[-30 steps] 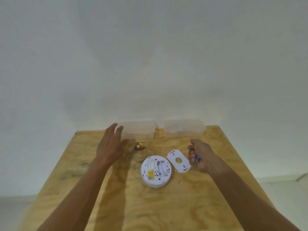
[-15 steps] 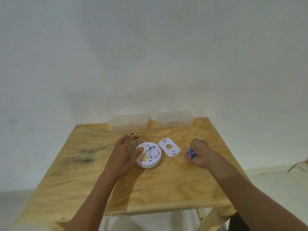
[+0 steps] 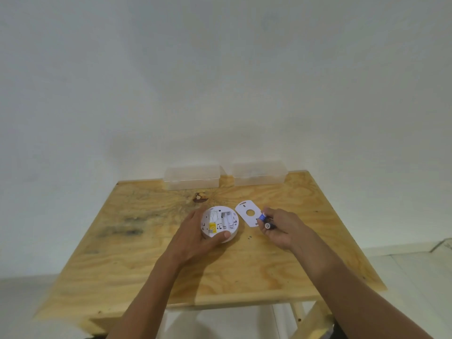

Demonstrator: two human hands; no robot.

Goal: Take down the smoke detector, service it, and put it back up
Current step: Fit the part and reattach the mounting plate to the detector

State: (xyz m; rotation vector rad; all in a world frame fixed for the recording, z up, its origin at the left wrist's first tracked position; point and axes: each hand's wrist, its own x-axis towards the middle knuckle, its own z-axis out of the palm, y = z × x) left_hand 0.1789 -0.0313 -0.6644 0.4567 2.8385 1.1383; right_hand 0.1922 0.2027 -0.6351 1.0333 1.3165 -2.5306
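A round white smoke detector (image 3: 221, 222) lies back side up on the wooden table (image 3: 151, 265), its battery bay showing a yellow label. My left hand (image 3: 195, 237) cups it from the left, thumb on its near rim. To its right a white mounting plate (image 3: 248, 214) with a round hole lies flat. My right hand (image 3: 278, 227) is closed around blue batteries (image 3: 264, 220), whose ends stick out toward the plate.
Two clear plastic boxes, one on the left (image 3: 192, 177) and one on the right (image 3: 259, 172), stand at the table's far edge against a white wall. Near the left box sits a dark knot (image 3: 200, 196) in the wood. Tiny dark specks (image 3: 249, 237) lie by the detector.
My left hand came back from the left clear box and took hold of the detector. My right hand turned, so the batteries now point toward the plate. The view pulled back.
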